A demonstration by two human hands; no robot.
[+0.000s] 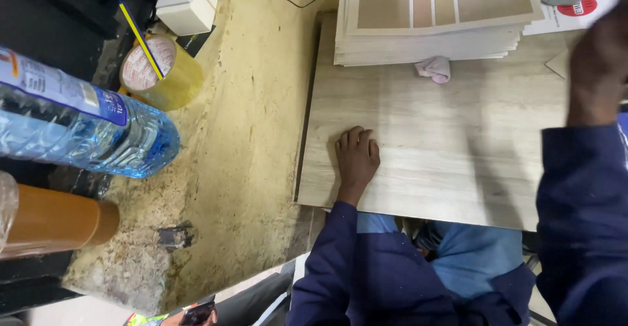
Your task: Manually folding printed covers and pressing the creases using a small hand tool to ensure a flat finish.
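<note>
Wood-grain board [445, 143] lies under the flat, spread left hand [356, 156]; blurred right hand [598, 57], grip unclear, nears a red round label [578, 6].

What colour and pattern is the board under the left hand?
The board is pale grey-beige with a wood-grain pattern, seen in the head view.

Quick count: two hands, the left hand [356, 156] and the right hand [598, 61]. One pale wood-grain board [451, 136], one stack of beige sample sheets [425, 44] at its far edge, one crumpled pink cloth [434, 68]. One clear blue-capped plastic water bottle [85, 129], one yellowish tape roll [160, 71], one brown cylinder [55, 220], one white box [188, 2].
</note>
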